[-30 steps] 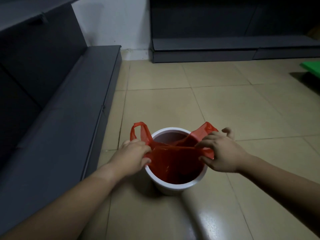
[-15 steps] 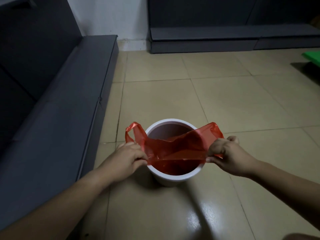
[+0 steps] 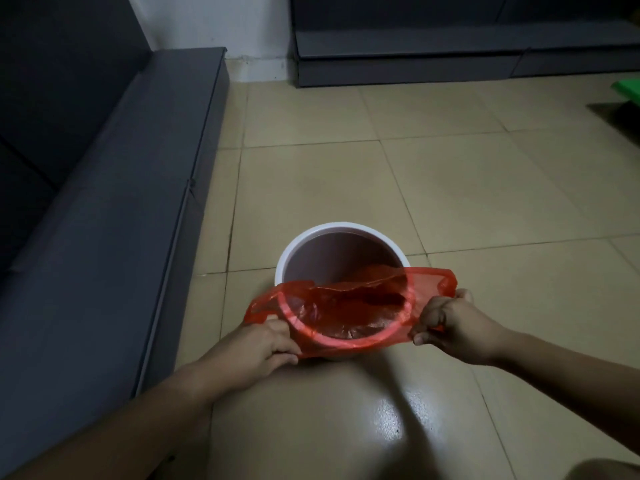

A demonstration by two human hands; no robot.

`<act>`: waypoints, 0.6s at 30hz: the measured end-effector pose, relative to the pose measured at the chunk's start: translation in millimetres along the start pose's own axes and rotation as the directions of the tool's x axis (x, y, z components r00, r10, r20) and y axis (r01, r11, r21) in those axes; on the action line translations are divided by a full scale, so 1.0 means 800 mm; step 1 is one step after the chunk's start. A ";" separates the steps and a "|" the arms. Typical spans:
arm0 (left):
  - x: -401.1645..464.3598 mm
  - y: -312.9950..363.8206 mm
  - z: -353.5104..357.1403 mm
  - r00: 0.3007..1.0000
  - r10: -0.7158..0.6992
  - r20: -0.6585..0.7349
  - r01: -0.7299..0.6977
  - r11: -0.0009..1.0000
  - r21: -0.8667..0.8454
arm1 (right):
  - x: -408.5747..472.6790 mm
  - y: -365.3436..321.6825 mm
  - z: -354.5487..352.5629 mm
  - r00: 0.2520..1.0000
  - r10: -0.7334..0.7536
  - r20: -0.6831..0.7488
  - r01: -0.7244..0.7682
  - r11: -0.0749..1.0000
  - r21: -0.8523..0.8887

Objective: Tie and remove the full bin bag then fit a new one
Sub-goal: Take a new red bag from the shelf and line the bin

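Tiled floor (image 3: 450, 188): white bin (image 3: 341, 226), red bag (image 3: 349, 306) inside.

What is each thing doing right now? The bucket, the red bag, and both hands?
bin: upright on the floor, far rim bare, near rim covered by the bag
red bag: stretched open over the near rim, partly inside the bin
left hand: closed on the bag's left edge
right hand: closed on the bag's right edge

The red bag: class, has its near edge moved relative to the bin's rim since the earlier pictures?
Yes. The red bag now folds over the near side of the bin rim; earlier it was held above the opening.
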State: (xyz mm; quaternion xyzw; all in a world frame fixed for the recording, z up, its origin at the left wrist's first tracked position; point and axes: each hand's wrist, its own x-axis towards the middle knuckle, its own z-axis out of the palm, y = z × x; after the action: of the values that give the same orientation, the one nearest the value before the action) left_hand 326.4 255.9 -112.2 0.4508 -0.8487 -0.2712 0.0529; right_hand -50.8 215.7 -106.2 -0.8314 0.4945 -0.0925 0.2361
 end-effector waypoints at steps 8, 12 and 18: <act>0.010 -0.006 0.009 0.993 -0.122 0.009 0.122 0.990 -0.070 | 0.015 0.016 0.009 0.994 0.057 0.096 -0.062 0.997 0.050; 0.002 0.000 0.000 0.976 -0.213 -0.050 0.199 0.958 -0.206 | 0.011 0.004 -0.007 0.995 0.087 0.052 -0.090 0.994 0.061; 0.005 0.025 -0.033 0.730 -0.658 -0.187 0.308 0.560 -0.769 | 0.012 -0.005 -0.035 0.971 0.199 -0.132 -0.129 0.903 0.410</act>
State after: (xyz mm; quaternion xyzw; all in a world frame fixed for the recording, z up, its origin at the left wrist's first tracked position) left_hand 318.3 250.6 -80.2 0.6683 -0.4812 -0.4576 0.3352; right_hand -54.1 200.6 -81.0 -0.7101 0.5520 -0.2417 0.3642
